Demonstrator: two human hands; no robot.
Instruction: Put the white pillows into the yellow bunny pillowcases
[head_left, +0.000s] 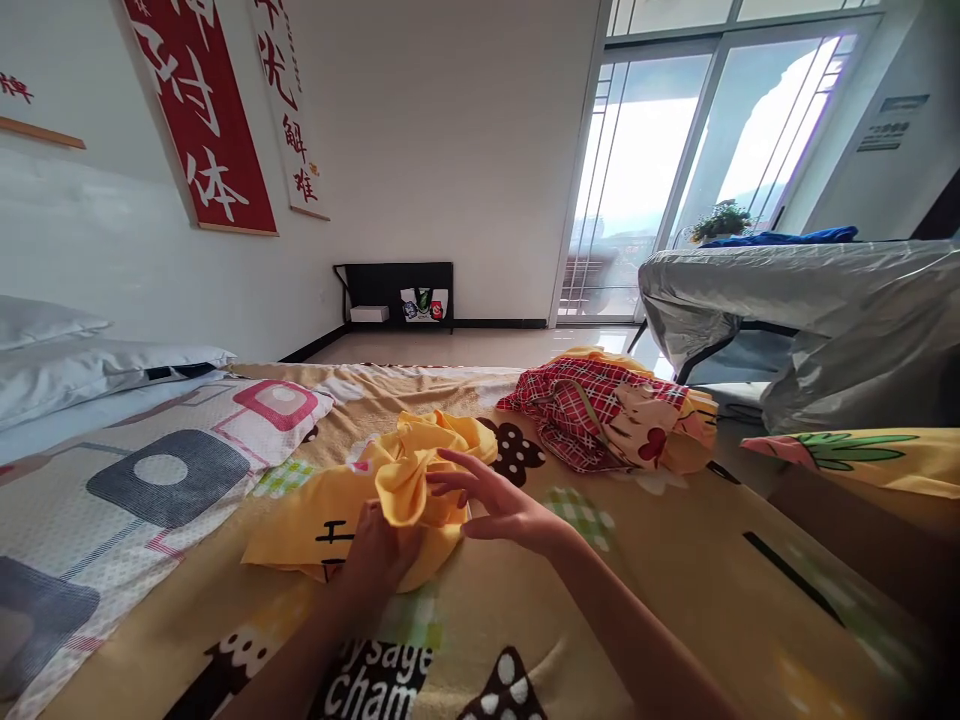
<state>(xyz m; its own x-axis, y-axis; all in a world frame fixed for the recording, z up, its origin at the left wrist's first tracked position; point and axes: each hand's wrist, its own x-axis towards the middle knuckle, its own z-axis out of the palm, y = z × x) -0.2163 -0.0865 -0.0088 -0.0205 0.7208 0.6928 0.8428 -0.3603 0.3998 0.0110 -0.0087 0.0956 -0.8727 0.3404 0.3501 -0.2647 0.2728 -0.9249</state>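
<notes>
A crumpled yellow cloth (409,470) with black markings lies on the printed bedspread (675,580) in front of me. My left hand (375,555) presses on its near edge, fingers curled into the fabric. Over the cloth's right side my right hand (491,500) hovers with fingers spread, touching the bunched folds. Farther right on the bed lies a red plaid garment (600,410) mixed with a cartoon-print piece.
A patterned pillow (180,460) and white pillows (82,370) sit at the left. A plastic-covered piece of furniture (825,300) stands at the right by the glass doors (675,160). A black low shelf (397,295) stands against the far wall.
</notes>
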